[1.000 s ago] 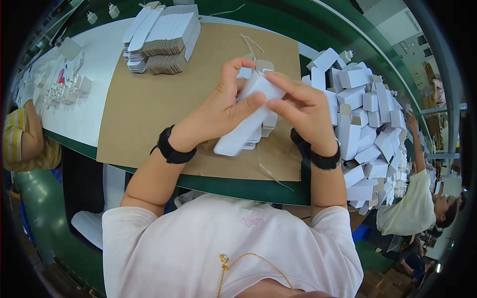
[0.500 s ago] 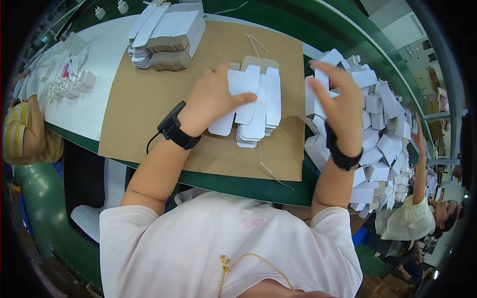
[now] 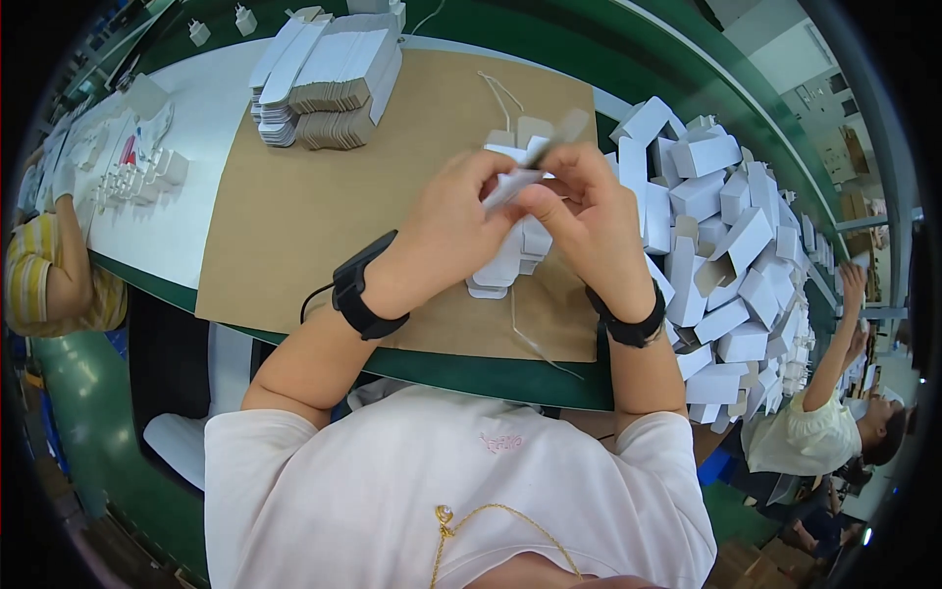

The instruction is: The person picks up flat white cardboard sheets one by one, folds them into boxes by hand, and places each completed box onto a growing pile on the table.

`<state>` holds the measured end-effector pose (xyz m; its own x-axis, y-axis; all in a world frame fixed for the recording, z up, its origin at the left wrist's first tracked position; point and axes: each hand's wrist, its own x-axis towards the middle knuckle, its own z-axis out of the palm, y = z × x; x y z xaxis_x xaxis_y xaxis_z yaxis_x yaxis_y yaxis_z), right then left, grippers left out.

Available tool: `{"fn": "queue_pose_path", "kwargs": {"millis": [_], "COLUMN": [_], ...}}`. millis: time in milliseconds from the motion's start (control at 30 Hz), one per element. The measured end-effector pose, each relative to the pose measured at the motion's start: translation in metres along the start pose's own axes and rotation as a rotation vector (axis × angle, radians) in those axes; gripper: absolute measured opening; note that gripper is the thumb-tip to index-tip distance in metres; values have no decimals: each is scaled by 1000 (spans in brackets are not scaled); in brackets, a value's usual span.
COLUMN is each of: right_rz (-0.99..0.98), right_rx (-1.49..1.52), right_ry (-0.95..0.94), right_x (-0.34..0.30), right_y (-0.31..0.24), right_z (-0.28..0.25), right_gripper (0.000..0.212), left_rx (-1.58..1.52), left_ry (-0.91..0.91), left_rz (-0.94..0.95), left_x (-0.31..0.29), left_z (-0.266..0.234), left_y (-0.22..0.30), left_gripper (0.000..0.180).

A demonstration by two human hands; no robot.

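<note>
Between my two hands is a small white carton (image 3: 512,184), lifted above the board and partly hidden by my fingers; its upper flap is smeared by motion. My left hand (image 3: 461,221) grips its left side, thumb and fingers closed. From the right, my right hand (image 3: 594,216) pinches the same carton with curled fingers. Directly beneath lies a short stack of flat white cartons (image 3: 496,275), mostly covered by my hands. It rests on a brown cardboard sheet (image 3: 294,245). A loose pale string (image 3: 538,344) runs out from under the stack.
A taller bundle of flat cartons (image 3: 329,79) stands at the far left of the sheet. Folded white boxes (image 3: 726,236) are heaped to the right. White chargers (image 3: 142,177) sit on the left, near a person in a yellow striped top (image 3: 64,265). Another person (image 3: 810,432) is at right.
My left hand has lifted a carton off the stack. My right hand has come in from the box heap and now grips the carton too.
</note>
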<state>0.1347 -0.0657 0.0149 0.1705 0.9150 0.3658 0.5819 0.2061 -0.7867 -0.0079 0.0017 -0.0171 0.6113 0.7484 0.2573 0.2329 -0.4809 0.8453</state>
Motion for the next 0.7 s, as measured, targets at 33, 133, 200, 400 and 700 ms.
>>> {"fn": "queue_pose_path", "kwargs": {"millis": [33, 133, 200, 400, 700], "right_rz": [23, -25, -144, 61, -136], "right_rx": [54, 61, 30, 673, 375], "right_ry": [-20, -65, 8, 106, 37], "right_x": [1, 0, -4, -3, -8], "right_y": [0, -4, -4, -12, 9], "right_z": [-3, -10, -11, 12, 14], "right_gripper": [29, 28, 26, 20, 25], "left_rx": [-73, -471, -562, -699, -730], "left_ry": [8, -214, -126, -66, -110], "left_rz": [169, -24, 26, 137, -9], "left_x": [-2, -7, -6, -6, -6], "left_z": [2, -4, 0, -2, -2], "left_y": [0, 9, 9, 4, 2], "left_gripper": [63, 74, 79, 75, 64]}}
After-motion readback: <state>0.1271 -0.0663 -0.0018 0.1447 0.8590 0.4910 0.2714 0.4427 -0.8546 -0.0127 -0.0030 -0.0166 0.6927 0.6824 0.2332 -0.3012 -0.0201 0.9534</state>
